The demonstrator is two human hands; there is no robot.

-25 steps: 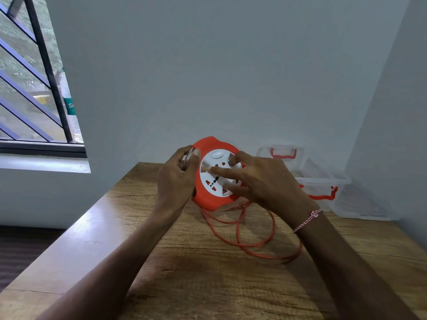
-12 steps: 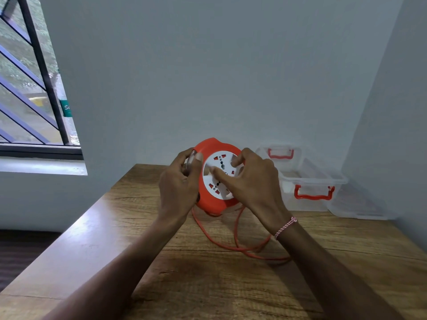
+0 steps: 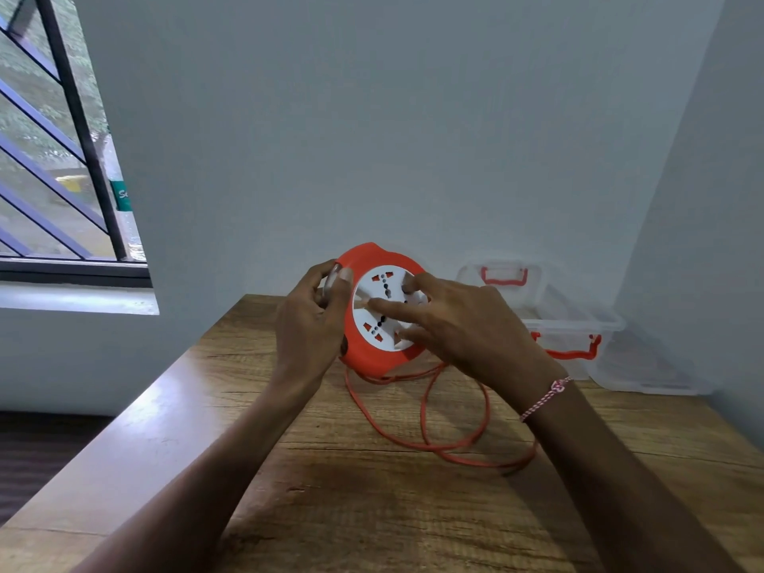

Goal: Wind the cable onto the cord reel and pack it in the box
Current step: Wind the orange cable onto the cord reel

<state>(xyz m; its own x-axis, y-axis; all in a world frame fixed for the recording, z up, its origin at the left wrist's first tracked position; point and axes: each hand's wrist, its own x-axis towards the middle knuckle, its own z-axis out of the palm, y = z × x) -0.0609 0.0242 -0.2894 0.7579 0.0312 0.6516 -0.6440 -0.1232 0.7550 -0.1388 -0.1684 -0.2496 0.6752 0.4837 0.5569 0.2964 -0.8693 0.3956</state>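
cord reel [image 3: 372, 353] stands on edge between both hands, held off the table. left hand [image 3: 308, 320] grips its left rim; right hand [image 3: 467, 324] spreads flat fingers on the white face [image 3: 364, 312], placed to turn it. cable [image 3: 488, 463] lies slack below the fingers. since half a second ago the face has rotated and the right fingers have uncurled.

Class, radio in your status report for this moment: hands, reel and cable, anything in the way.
Left hand grips cord reel rim; right hand fingers flat on its white face. Cable loops loose on table. Box open behind, nothing between.
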